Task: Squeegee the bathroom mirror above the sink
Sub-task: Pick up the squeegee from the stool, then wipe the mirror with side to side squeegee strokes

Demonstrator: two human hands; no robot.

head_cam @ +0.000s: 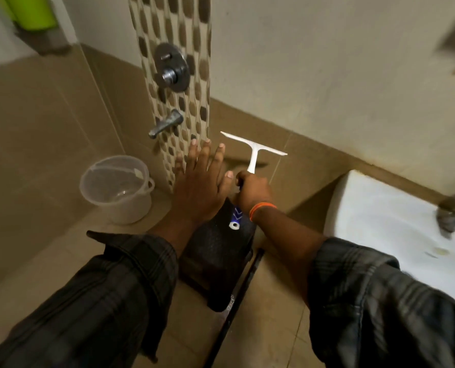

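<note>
Dark plaid sleeves (109,282) fill the foreground. The left hand (199,187) is spread flat over what may be a black stool (215,261). The right hand (253,192) clasps the white squeegee (254,151), blade up, left of the sink (380,208).

Pretty dim, warm yellowish light; the squeegee (253,151) throws a soft shadow on the wall tile. Right edge is motion-blurred, corners bend fisheye-style.
</note>
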